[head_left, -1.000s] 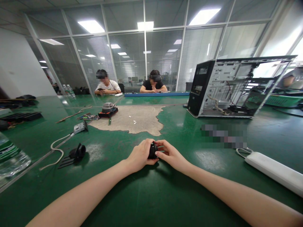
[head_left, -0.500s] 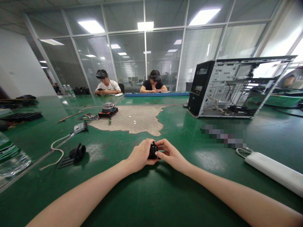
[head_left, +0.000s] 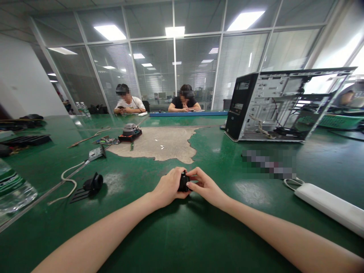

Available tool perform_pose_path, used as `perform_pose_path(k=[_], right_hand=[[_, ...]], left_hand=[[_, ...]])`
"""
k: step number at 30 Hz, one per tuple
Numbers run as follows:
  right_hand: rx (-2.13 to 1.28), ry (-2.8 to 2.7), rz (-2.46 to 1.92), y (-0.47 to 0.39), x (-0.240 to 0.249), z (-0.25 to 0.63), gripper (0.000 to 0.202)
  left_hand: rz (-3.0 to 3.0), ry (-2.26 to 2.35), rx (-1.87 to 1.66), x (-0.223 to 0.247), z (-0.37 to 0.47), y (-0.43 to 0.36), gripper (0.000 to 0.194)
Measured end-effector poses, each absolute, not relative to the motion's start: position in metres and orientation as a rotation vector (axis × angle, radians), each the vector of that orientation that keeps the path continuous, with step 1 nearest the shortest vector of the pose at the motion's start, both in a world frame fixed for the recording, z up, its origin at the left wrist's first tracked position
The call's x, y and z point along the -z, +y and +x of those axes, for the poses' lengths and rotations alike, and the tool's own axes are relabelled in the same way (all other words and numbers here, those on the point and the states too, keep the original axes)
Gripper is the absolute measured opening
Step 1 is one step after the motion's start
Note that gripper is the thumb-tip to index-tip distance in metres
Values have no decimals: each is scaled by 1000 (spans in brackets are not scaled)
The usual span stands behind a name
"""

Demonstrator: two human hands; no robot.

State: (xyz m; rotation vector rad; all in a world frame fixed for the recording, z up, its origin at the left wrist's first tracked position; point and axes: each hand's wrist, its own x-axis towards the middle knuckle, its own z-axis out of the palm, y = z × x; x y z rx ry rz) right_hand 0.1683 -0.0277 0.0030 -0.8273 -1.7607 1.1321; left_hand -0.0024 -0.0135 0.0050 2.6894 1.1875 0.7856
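A small black part, rounded with a ridged side, is held between my two hands just above the green tabletop. My left hand is wrapped around it from the left, palm and fingers covering much of it. On its right side, the thumb and fingertips of my right hand grip the edge. The exact kind of part cannot be made out. Apart to the left lies another black part with a round ring and flat prongs.
An opened computer case stands at the right, with a white power strip nearer me. At left are a water bottle, a metal bracket with cable and a heatsink fan. Two people sit across the table.
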Motion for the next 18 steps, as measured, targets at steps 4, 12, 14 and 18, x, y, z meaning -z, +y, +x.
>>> perform_pose_path(k=[4,12,14,18], right_hand=[[-1116,-1783,-867,-26,-1,169,26],[-1150,-1767,-816,-27,-2,169,21],[-1141,-1756,-811,-27,-1,169,19],[-1140,-1762,-812,-26,0,168,20]], left_hand=[[2693,1191,-790,-4,-2,-13,55],[2685,1181,-795,-5,-3,-14,54],[2681,1182,-791,-5,-3,-14,54],[2680,1185,-788,-5,-3,-13,53]])
